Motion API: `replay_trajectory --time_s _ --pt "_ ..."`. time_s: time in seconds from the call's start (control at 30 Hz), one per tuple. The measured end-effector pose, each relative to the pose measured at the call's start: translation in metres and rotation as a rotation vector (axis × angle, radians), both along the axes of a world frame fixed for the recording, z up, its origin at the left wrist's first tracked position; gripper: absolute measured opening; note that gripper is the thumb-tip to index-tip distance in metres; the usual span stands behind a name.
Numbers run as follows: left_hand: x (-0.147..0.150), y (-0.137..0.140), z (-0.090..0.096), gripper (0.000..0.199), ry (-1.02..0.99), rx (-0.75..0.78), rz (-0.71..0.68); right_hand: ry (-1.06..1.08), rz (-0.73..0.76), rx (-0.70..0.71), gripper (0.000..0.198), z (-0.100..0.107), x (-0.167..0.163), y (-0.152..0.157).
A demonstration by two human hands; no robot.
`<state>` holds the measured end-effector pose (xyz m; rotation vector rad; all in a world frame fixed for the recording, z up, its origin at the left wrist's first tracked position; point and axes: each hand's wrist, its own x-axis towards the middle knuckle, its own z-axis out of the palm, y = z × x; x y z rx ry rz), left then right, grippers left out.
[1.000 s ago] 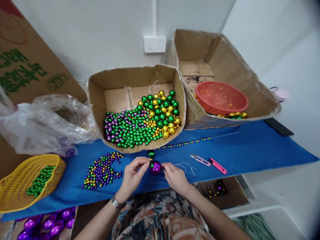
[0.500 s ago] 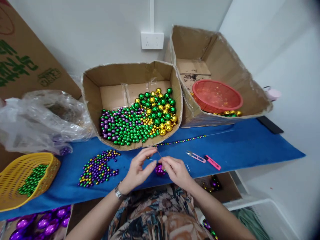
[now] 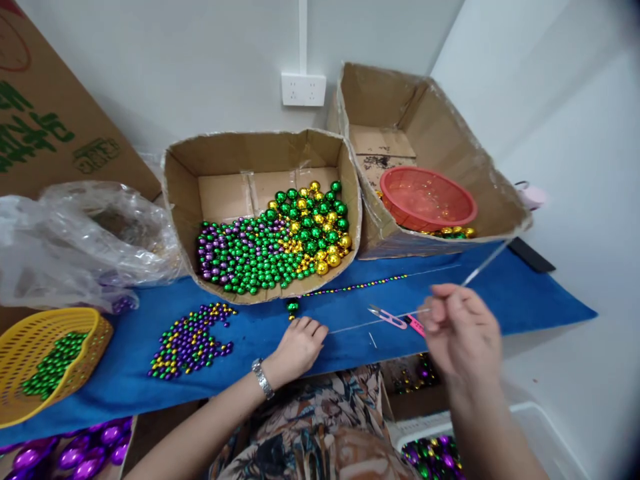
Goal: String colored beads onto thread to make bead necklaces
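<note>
Nearest the body, left hand [image 3: 299,345] is resting on the blue cloth [image 3: 500,293], fingers curled together over what it is pinning there, hidden beneath; green beads [image 3: 293,306] are sitting just beyond. Right hand [image 3: 463,333], blurred, is pinching a thin thread [image 3: 370,323], drawing it taut rightward. Farther back, the bead box [image 3: 260,167] is lying within reach.

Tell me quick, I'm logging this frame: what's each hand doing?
Left hand: fingers curled, pressed down on the blue cloth; anything under it is hidden.
Right hand: raised, pinching a needle with thread.
</note>
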<state>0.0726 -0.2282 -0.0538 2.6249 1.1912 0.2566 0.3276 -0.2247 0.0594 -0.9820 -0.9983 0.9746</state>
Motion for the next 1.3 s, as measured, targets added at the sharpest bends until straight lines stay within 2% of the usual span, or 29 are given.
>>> replay_trajectory --time_s 0.13,0.3,0.47,0.6,0.83,1.0,1.17,1.3 --pt "-0.027 0.005 -0.004 0.025 0.012 0.108 0.043 0.114 -0.254 0.006 0.027 0.006 0.035 0.015" --pt "-0.051 0.009 -0.01 0.031 -0.076 0.133 0.073 0.119 -0.363 0.044 0.027 0.0 0.044 0.02" --pt "-0.062 0.004 -0.019 0.031 -0.107 0.09 0.062 0.084 -0.377 0.065 0.03 -0.001 0.038 0.024" --pt "-0.068 -0.004 -0.026 0.032 -0.094 0.081 0.06 0.009 -0.378 0.088 0.024 -0.003 0.036 0.027" --pt "-0.075 -0.013 -0.023 0.042 -0.192 -0.015 0.031 -0.004 -0.377 0.051 0.032 -0.008 0.041 0.033" --pt "-0.084 -0.018 -0.024 0.044 -0.151 -0.027 0.015 0.045 -0.308 0.06 0.027 -0.009 0.042 0.037" --pt "-0.09 -0.022 -0.024 0.049 -0.275 -0.067 0.038 0.038 -0.293 0.037 0.026 -0.013 0.039 0.04" --pt "-0.091 -0.025 -0.022 0.053 -0.305 -0.026 0.041 0.002 -0.296 0.029 0.03 -0.015 0.033 0.039"
